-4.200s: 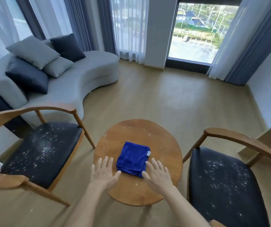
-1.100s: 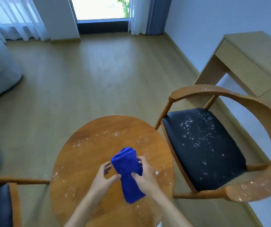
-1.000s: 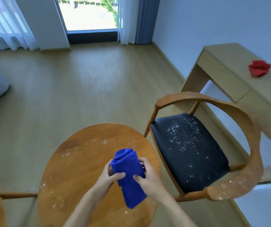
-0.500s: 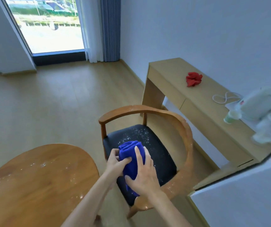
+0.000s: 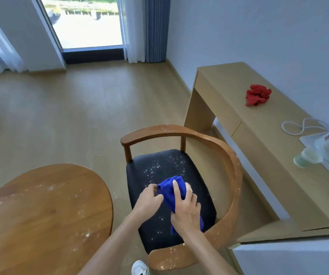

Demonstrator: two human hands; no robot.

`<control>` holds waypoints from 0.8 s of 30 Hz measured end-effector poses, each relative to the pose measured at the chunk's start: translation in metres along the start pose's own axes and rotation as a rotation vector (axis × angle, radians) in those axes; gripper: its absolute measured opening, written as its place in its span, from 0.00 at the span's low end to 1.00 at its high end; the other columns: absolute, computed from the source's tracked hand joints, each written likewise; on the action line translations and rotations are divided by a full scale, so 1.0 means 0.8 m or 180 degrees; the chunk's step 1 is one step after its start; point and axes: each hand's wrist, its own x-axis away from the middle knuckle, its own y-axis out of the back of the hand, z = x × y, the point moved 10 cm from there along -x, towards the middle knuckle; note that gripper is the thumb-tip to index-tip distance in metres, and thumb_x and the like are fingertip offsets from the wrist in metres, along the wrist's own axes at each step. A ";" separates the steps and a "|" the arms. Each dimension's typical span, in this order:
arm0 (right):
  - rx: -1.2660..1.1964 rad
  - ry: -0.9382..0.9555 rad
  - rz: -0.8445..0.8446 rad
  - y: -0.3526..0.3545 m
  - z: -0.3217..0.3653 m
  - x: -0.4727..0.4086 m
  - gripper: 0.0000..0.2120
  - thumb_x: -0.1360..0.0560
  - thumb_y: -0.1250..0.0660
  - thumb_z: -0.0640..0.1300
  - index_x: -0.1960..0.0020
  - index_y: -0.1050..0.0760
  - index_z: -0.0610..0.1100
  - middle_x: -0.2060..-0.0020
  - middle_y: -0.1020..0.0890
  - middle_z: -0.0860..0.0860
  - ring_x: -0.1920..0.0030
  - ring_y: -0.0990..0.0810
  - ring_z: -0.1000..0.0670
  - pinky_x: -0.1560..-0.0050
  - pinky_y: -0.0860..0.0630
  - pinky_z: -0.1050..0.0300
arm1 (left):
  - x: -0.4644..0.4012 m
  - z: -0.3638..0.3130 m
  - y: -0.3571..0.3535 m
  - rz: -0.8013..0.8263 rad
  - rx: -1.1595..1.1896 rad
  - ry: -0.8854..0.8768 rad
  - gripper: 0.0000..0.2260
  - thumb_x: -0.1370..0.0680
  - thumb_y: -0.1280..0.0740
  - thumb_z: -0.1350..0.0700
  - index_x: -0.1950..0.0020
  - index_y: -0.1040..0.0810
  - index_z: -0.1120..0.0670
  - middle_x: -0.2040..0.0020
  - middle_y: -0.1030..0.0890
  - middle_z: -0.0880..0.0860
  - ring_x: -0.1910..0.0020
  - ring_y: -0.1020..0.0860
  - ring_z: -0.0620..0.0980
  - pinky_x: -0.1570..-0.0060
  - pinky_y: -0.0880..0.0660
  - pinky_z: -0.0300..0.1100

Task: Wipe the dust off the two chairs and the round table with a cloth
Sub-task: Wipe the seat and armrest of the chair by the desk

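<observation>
- The folded blue microfibre cloth (image 5: 172,192) is held over the middle of the black padded seat (image 5: 197,187) of the curved-back wooden armchair (image 5: 233,175); whether it touches the seat yet I cannot tell.
- The right hand (image 5: 186,208) lies over the cloth, fingers curled round its far side, grasping it. The left hand (image 5: 149,200) pinches the cloth's left edge.
- White dust specks lie thickest on the far half of the seat, with a thinner scatter near the front edge. The wooden back rail is speckled too, as is the near armrest (image 5: 169,257).
- Judgement: to do this step well, flatten the cloth into a broad pad, press it down, and draw it in overlapping strokes from the far side toward the near edge, so the dust gathers rather than spreads.
- Sweeping off the left side risks dropping dust by the round wooden table (image 5: 40,215), itself dusty and not yet wiped.
- Refold to a clean face before doing the rail and armrests.
</observation>
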 end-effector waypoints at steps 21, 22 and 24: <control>0.0020 0.0227 0.0825 -0.238 0.005 -0.269 0.39 0.25 0.38 0.42 0.21 0.56 0.51 0.24 0.51 0.43 0.30 0.39 0.43 0.34 0.34 0.48 | -0.229 0.216 0.003 -0.0659 -0.2493 0.0574 0.28 0.39 0.25 0.51 0.42 0.18 0.61 0.42 0.19 0.62 0.45 0.20 0.64 0.56 0.21 0.60; 0.0033 0.0250 0.0826 -0.255 0.012 -0.283 0.39 0.25 0.38 0.42 0.22 0.56 0.51 0.24 0.52 0.42 0.29 0.40 0.42 0.34 0.34 0.48 | -0.242 0.222 0.006 -0.0713 -0.2517 0.0581 0.28 0.39 0.25 0.51 0.42 0.19 0.62 0.41 0.20 0.63 0.44 0.20 0.64 0.56 0.21 0.60; 0.0043 0.0282 0.0783 -0.285 0.031 -0.309 0.39 0.25 0.37 0.41 0.22 0.55 0.51 0.24 0.54 0.41 0.29 0.41 0.40 0.34 0.35 0.46 | -0.266 0.237 0.009 -0.0789 -0.2506 0.0650 0.31 0.41 0.21 0.51 0.40 0.20 0.62 0.40 0.20 0.63 0.43 0.21 0.64 0.54 0.22 0.60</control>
